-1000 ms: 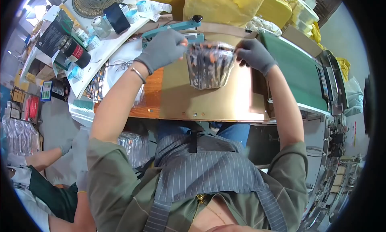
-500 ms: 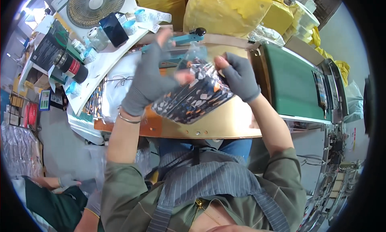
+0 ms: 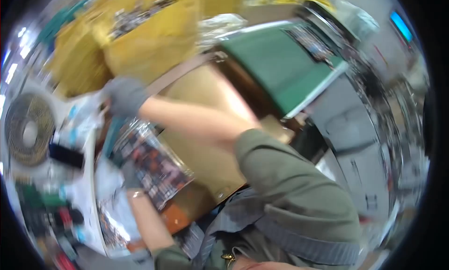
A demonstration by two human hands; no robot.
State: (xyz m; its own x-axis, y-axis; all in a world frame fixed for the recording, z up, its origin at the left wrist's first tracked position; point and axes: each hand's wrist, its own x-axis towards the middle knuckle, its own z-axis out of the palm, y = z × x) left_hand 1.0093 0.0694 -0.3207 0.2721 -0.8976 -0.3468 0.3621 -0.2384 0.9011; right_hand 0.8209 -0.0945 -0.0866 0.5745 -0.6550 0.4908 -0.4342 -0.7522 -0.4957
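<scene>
The picture is smeared by motion. My right hand [image 3: 125, 96], in a grey fingerless glove, is closed at the far end of a teal lever-arm bag sealer [image 3: 111, 134]; the handle beneath it is hidden. A clear bag [image 3: 152, 162] with a dark, orange and white patterned item inside lies with its far end by the sealer. Against the bag's left side is my left hand [image 3: 132, 176], gloved in grey too. Its fingers are blurred and partly hidden, so its grip cannot be made out.
A tan board [image 3: 201, 162] covers the tabletop. On the left, a white side table holds a fan [image 3: 30, 129] and a dark phone [image 3: 66, 155]. Large yellow bags [image 3: 145, 45] stand behind. A green-topped surface [image 3: 266, 64] lies to the right, beyond a brown gap.
My view has swung, shifting the scene left and tilting it. My right hand has left the bag and moved to the sealer. The bag has gone from mid-air down beside the sealer.
</scene>
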